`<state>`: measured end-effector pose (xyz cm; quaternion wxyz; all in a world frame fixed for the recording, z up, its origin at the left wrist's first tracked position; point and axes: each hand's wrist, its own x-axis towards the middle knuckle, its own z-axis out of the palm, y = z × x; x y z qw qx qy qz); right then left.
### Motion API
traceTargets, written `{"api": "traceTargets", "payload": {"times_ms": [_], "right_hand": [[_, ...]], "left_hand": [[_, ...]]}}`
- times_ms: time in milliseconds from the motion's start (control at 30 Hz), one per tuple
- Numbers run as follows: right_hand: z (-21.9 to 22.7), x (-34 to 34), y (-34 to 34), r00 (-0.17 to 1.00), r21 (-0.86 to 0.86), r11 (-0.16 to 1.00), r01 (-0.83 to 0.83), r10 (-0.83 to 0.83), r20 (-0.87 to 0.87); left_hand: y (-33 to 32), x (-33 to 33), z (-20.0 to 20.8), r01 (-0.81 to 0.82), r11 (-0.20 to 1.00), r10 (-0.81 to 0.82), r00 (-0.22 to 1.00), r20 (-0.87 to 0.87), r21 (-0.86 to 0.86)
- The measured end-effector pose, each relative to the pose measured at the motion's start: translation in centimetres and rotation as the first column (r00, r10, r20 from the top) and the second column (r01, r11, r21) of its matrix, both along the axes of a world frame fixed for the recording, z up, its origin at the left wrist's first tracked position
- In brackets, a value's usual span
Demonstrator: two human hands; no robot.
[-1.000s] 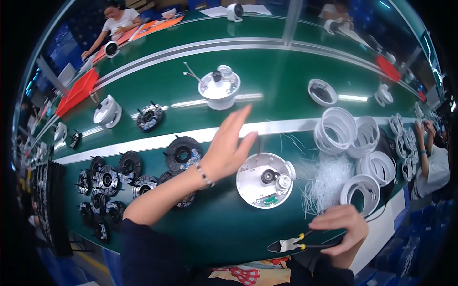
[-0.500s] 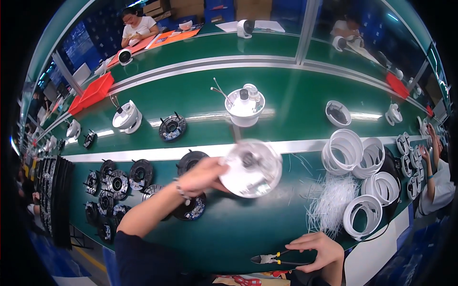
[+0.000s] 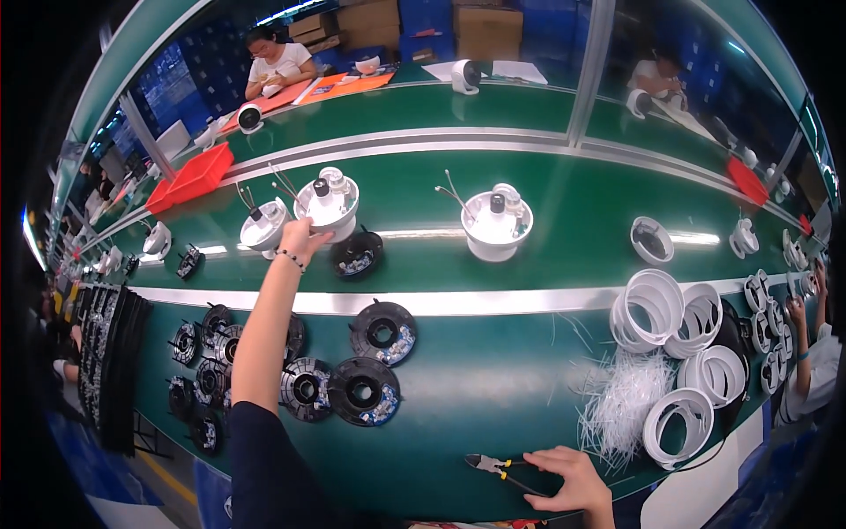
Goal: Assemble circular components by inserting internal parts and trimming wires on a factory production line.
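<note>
My left hand (image 3: 304, 238) reaches to the far green strip and grips the rim of a white bowl-shaped camera housing (image 3: 328, 217), which has a black cylinder and thin wires inside. Beside it on the left stands a similar white housing (image 3: 263, 231). A black round part with circuit pieces (image 3: 357, 257) lies just right of my fingers. Near the front edge, my right hand (image 3: 568, 476) has its fingers and thumb about the handles of cutting pliers (image 3: 490, 465), whose jaws point left.
Several black discs (image 3: 383, 333) cover the near left. Another white housing (image 3: 496, 231) stands at mid-strip. Cut white plastic strands (image 3: 624, 406) lie beside white rings (image 3: 677, 428) on the right. A metal rail (image 3: 493, 301) divides the surface. A co-worker (image 3: 802, 361) sits at far right.
My left hand has carried the white housing from above the middle of the bench to the far left strip, beside another one. My right hand still holds the pliers near the front edge.
</note>
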<state>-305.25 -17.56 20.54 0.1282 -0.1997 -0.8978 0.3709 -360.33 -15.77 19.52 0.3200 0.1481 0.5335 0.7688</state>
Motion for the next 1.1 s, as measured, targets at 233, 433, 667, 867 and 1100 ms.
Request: {"api": "traceTargets", "payload": {"times_ms": [233, 433, 667, 867, 1100], "right_hand": [[-0.1, -1.4, -0.6, 0.999, -0.004, 1.0, 0.029, -0.029, 0.043], [0.1, -2.9, -1.5, 0.997, 0.136, 0.988, 0.072, -0.068, -0.035], [0.1, -4.3, -3.3, 0.998, 0.406, 0.912, 0.054, -0.063, 0.009], [-2.1, -4.1, -4.2, 0.993, 0.322, 0.946, 0.046, -0.079, 0.09], [3.7, -2.0, -1.4, 0.96, 0.619, 0.734, 0.28, -0.214, -0.18]], "left_hand": [[3.1, -1.4, 0.0, -0.086, 0.996, 0.085, 0.994, 0.074, 0.023], [4.4, -2.9, -2.4, -0.131, 0.991, 0.132, 0.986, 0.103, -0.013], [1.7, 1.7, -3.2, 0.066, 0.902, -0.154, 0.973, -0.175, -0.427], [2.5, 5.3, -4.4, -0.153, 0.767, -0.452, 0.561, -0.693, -0.624], [-2.7, 7.2, 1.9, 0.374, 0.827, -0.542, 0.729, -0.418, -0.42]]}}
